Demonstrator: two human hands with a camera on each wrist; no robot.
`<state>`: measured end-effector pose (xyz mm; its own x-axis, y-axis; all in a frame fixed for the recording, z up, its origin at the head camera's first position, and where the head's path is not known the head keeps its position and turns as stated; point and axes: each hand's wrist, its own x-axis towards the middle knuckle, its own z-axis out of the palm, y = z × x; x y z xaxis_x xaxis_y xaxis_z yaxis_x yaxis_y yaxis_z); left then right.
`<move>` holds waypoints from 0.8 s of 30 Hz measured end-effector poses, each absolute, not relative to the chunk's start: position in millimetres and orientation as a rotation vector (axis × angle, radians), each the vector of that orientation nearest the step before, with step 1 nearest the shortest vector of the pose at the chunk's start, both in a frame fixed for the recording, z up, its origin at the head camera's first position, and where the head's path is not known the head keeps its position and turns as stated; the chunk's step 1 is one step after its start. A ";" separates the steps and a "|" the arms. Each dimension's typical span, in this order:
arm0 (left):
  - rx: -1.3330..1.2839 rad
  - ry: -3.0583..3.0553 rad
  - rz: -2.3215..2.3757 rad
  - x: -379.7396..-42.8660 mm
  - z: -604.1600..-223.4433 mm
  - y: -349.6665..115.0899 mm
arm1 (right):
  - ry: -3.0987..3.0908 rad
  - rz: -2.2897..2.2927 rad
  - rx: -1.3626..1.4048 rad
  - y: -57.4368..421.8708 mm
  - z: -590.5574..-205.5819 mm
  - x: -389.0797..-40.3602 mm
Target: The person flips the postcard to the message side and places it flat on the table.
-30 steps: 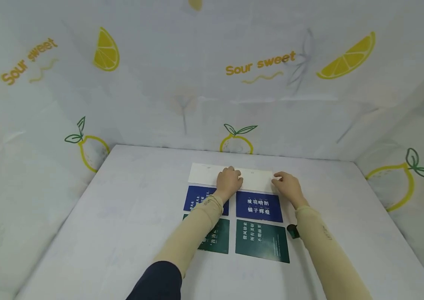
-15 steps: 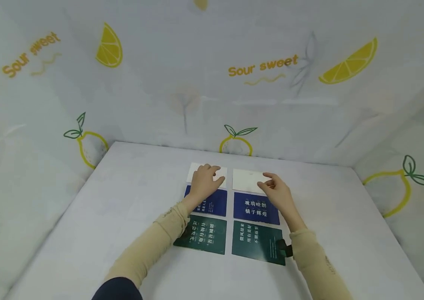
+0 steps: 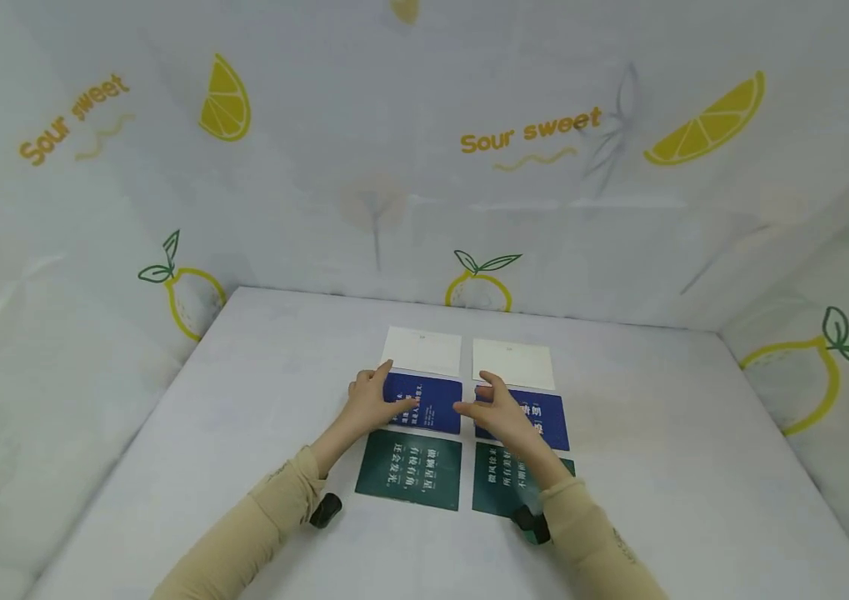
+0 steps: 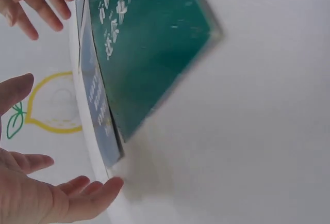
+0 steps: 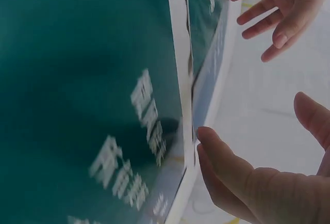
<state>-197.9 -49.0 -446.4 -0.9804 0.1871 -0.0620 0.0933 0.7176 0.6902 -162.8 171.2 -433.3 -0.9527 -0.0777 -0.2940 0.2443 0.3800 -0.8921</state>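
Two columns of printed cards lie flat on the white table. At the back are a left white card (image 3: 424, 354) and a right white card (image 3: 514, 365). The middle row holds a left blue card (image 3: 439, 408) and a right blue card (image 3: 550, 421) with white lettering. Nearest the person lie a left green card (image 3: 412, 475) and a right green card (image 3: 495, 487). My left hand (image 3: 366, 407) is over the left blue card's outer edge, thumb and fingers spread, holding nothing. Fingers apart and gripping nothing, my right hand (image 3: 505, 417) overlaps the right blue card, partly hiding it.
A white backdrop (image 3: 379, 125) printed with lemons and "Sour sweet" rises behind the table (image 3: 259, 375) and along its sides. A small black device shows under each wrist, the left one (image 3: 327, 510) beside the green card.
Both hands have come back from the white cards toward the person, over the blue row. The left hand has also shifted left. A gap now shows between the two white cards.
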 end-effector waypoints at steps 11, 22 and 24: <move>0.050 2.607 1.370 -199.9 -458.8 -64.1 | 2.375 -1.572 0.242 152.2 -449.4 -164.6; -0.137 2.539 1.450 -204.8 -467.7 -71.3 | 2.363 -1.614 0.261 157.5 -457.0 -169.3; -0.137 2.530 1.476 -205.8 -469.1 -72.2 | 2.383 -1.594 0.266 158.0 -457.8 -170.6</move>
<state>-205.8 -72.2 -469.1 -0.9739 0.0248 -0.2257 -0.1842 0.4945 0.8494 -170.6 158.0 -457.8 -0.9490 0.0064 -0.3153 0.2939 0.3805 -0.8768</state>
